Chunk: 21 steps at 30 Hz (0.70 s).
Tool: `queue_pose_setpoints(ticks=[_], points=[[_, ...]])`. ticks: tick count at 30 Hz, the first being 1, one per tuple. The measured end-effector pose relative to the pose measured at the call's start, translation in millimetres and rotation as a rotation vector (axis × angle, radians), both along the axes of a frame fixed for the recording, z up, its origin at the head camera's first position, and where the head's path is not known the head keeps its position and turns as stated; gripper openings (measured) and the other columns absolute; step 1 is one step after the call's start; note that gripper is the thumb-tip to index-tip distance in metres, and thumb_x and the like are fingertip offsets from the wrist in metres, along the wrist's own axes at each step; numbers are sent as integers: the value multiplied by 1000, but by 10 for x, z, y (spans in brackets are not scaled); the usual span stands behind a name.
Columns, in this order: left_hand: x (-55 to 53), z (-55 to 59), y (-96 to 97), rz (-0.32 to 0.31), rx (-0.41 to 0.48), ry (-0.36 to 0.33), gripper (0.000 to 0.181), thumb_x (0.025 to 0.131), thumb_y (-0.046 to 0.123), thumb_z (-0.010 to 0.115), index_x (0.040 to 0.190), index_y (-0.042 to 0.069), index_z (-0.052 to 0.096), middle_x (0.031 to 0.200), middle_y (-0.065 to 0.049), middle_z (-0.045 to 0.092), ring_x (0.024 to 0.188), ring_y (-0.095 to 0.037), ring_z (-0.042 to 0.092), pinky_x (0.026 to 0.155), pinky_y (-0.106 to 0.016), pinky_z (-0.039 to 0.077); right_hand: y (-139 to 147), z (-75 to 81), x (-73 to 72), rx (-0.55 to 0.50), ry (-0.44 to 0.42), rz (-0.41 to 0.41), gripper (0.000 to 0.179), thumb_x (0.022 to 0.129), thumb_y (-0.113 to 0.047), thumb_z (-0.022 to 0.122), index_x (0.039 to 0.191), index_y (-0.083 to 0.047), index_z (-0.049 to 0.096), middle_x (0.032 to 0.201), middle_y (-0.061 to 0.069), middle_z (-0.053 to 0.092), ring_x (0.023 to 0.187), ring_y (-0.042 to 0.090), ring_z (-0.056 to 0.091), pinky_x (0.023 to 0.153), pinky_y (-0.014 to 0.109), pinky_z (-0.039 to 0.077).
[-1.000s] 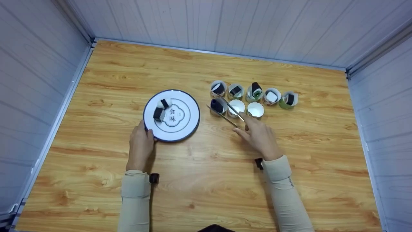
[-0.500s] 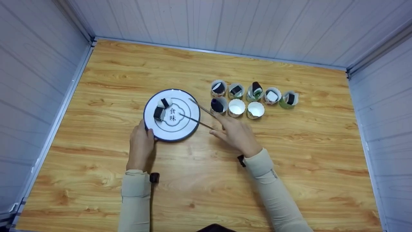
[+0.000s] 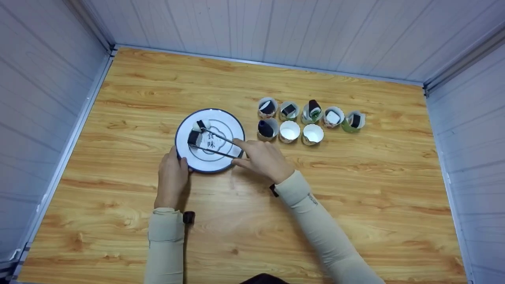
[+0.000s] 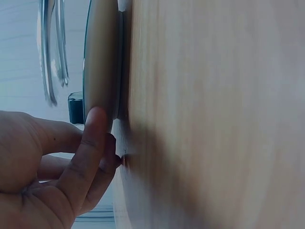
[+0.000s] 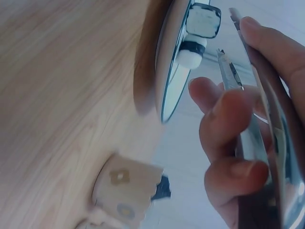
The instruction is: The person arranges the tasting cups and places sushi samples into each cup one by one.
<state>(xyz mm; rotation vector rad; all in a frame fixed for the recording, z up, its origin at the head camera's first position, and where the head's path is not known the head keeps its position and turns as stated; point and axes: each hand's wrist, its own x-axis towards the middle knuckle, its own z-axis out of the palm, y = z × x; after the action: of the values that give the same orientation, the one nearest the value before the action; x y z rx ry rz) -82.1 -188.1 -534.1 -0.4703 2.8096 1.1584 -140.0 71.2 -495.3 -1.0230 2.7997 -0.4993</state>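
Observation:
My left hand (image 3: pixel 172 177) grips the rim of a blue-edged white plate (image 3: pixel 213 165), thumb against the edge. Two sushi pieces lie on the plate's left part: a dark-sided block (image 3: pixel 194 138), and a white roll with a black band (image 3: pixel 196 127) touching or close behind it. In my right hand (image 3: pixel 263 157) are metal tongs (image 3: pixel 219 136), reaching over the plate from the right. Their tips are spread near the sushi pieces. The right wrist view has the tongs' tips (image 5: pixel 226 31) above the plate, apart from the block (image 5: pixel 202 21), with nothing between them.
Several paper cups stand in two rows right of the plate. Back-row cups hold sushi pieces, such as a dark roll (image 3: pixel 314 107) and a white piece (image 3: pixel 332 117). A front cup holds a dark piece (image 3: pixel 265 128); two others (image 3: pixel 289 138) show white insides. Panel walls (image 3: pixel 252 31) enclose the table.
My right hand has swung left with the tongs, from above the paper cups to over the plate at the sushi pieces. My left hand and the plate stay put.

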Motion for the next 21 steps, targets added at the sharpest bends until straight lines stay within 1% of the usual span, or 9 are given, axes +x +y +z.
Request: queue_pose_setpoints(ticks=[6,7,13,17,21], points=[[4,11,10,13,4,-31,48,105,8,44,151,-5,35,133,-30,51,125,-41,49,107,-50,41,-138,-28,-18,37,1,4,53,96,-51,63,142,-24,57,94,0,69,70,12,58,53,34,48],[3,16,14,15,4,-38,48,105,8,44,151,-5,35,134,-29,51,126,-41,49,107,-50,41,-150,-34,-19,39,-1,3,53,96,-51,63,141,-24,57,98,0,70,72,12,58,54,34,48],[-6,41,20,31,8,-85,50,106,10,43,153,-2,31,137,-28,49,128,-39,48,108,-48,41,-189,-74,-28,67,-6,-8,51,96,-49,63,141,-25,57,108,2,71,79,14,63,56,35,48],[-6,43,20,30,10,-87,50,106,9,43,154,-2,31,138,-28,49,129,-39,48,108,-47,41,-195,-89,-31,79,13,-7,50,97,-48,63,141,-25,57,109,4,72,81,17,65,55,35,48],[1,28,11,20,12,-59,50,106,8,43,153,-3,31,137,-29,49,128,-40,48,108,-48,40,-179,-97,-19,80,38,4,49,98,-46,62,141,-25,57,104,4,72,78,17,65,54,34,48]])
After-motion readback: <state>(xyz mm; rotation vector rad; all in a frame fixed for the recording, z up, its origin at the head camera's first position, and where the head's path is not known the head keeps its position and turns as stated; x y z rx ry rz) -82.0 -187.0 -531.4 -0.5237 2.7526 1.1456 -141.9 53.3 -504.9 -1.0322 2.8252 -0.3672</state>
